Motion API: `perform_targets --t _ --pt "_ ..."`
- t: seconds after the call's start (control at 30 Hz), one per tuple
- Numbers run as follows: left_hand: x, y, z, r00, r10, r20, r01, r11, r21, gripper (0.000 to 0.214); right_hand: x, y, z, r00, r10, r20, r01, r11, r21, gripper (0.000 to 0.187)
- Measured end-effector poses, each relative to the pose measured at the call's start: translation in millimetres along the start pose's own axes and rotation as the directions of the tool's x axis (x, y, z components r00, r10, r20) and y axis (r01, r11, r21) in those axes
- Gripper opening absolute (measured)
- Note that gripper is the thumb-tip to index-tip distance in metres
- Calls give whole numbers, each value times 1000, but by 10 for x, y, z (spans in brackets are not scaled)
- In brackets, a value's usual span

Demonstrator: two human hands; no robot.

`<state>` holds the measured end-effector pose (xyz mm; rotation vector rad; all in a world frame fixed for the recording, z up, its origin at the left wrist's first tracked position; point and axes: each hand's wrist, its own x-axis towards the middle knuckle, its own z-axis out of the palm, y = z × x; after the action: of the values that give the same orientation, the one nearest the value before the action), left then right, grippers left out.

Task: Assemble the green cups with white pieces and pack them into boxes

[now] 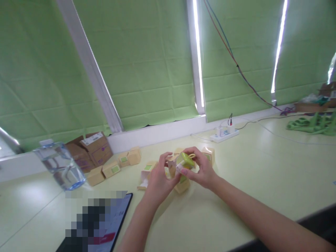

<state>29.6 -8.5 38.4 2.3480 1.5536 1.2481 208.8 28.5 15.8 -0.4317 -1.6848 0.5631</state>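
Both my hands meet above the pale table, near its middle. My left hand [157,178] grips a small tan carton [172,166] with its flap open. My right hand [202,169] pinches a small green gadget [187,161] with a thin loop, held at the carton's mouth. Another small tan box [182,186] lies on the table just under my hands. An opened carton [146,173] with a green label lies to the left of my left hand.
Several small tan boxes [115,168] lie in a row at the back left beside brown cardboard boxes [91,148]. A clear water bottle [61,164] stands at left. A tablet [105,224] lies near the front edge. A white power strip [225,134] sits by the wall, green items [312,124] at far right.
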Motion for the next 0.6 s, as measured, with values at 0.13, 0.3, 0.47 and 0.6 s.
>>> perform_targets --t 0.13,0.3,0.47,0.6 --pt "-98 -87 158 996 41 -82 -49 995 -92 43 8 -4 -2 999 14 51 -12 999 -34 42" --pt "-225 -44 197 999 28 -20 -31 990 -136 24 -1 -26 6 990 29 139 -21 998 -57 39" --pt "-253 -14 188 1000 23 14 -20 986 -164 19 1 -14 1 988 51 146 -34 992 -119 38" --pt "-248 -50 211 1000 -16 -10 13 976 -218 20 23 -11 -26 987 63 147 -34 981 -190 39"
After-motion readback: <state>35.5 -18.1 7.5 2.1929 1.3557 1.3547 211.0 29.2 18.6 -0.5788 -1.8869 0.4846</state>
